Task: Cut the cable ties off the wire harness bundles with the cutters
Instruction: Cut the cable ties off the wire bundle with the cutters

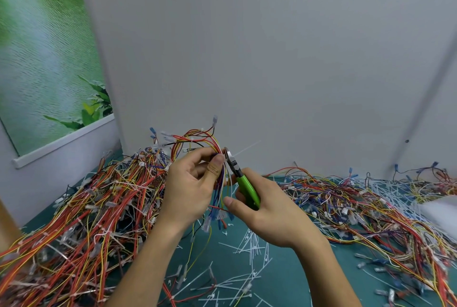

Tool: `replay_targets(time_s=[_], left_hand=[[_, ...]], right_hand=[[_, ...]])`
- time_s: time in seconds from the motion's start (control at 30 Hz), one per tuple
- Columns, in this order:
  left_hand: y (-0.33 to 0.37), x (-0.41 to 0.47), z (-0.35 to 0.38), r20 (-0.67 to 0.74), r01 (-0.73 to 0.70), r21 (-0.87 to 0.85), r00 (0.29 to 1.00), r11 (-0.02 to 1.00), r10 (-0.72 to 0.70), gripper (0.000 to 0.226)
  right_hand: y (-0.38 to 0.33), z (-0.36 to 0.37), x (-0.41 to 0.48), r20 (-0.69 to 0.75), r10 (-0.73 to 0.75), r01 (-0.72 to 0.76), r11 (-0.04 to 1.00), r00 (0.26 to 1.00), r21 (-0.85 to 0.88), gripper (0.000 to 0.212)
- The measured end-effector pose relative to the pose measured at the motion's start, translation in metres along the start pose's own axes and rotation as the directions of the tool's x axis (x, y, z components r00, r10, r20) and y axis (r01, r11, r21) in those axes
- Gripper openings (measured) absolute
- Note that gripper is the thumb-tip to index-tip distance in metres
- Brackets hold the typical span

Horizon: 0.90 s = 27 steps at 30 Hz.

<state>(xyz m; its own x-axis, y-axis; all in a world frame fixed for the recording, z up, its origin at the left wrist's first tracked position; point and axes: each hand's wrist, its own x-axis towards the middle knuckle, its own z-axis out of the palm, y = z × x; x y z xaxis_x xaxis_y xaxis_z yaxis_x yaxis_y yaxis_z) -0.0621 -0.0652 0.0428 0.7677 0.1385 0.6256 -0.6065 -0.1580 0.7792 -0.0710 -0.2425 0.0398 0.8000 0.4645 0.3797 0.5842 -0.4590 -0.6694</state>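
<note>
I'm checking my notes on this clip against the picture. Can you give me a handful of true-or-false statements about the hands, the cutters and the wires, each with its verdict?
1. The right hand holds cutters with green handles. True.
2. The left hand rests flat on the table. False: it holds a wire bundle up above the table.
3. The cutter tip is at the bundle, beside the left thumb. True.
4. The mat between the forearms is bare. False: cut white cable ties lie scattered there.
5. Heaps of coloured wires lie on both sides of the hands. True.
</note>
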Motion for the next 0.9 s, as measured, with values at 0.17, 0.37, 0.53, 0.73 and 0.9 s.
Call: replay_targets(time_s=[0.17, 0.37, 0.53, 0.73, 0.9], left_hand=[[0.001, 0.001, -0.001, -0.008, -0.009, -0.004, 1.000, 1.000, 0.009, 0.004], [-0.001, 0.001, -0.001, 0.002, 0.002, -0.015, 1.000, 1.000, -0.002, 0.005], [-0.003, 0.000, 0.000, -0.010, 0.005, -0.036, 1.000, 0.999, -0.005, 0.007], [0.001, 0.002, -0.004, 0.002, -0.008, -0.061, 1.000, 0.998, 0.008, 0.010], [0.004, 0.002, -0.005, 0.008, -0.004, -0.061, 1.000, 0.998, 0.004, 0.012]], right_hand=[[-0.001, 0.006, 0.002, -0.134, 0.022, -0.023, 1.000, 0.991, -0.007, 0.021], [0.003, 0.004, 0.003, -0.156, 0.075, -0.081, 0.996, 0.985, -0.034, 0.029], [0.007, -0.005, 0.001, -0.048, 0.060, -0.060, 0.998, 0.997, 0.006, 0.020], [0.010, -0.011, -0.002, 0.002, 0.036, -0.036, 0.999, 0.999, -0.007, 0.016], [0.009, -0.005, 0.001, -0.050, 0.031, -0.033, 0.999, 0.998, -0.037, 0.023]])
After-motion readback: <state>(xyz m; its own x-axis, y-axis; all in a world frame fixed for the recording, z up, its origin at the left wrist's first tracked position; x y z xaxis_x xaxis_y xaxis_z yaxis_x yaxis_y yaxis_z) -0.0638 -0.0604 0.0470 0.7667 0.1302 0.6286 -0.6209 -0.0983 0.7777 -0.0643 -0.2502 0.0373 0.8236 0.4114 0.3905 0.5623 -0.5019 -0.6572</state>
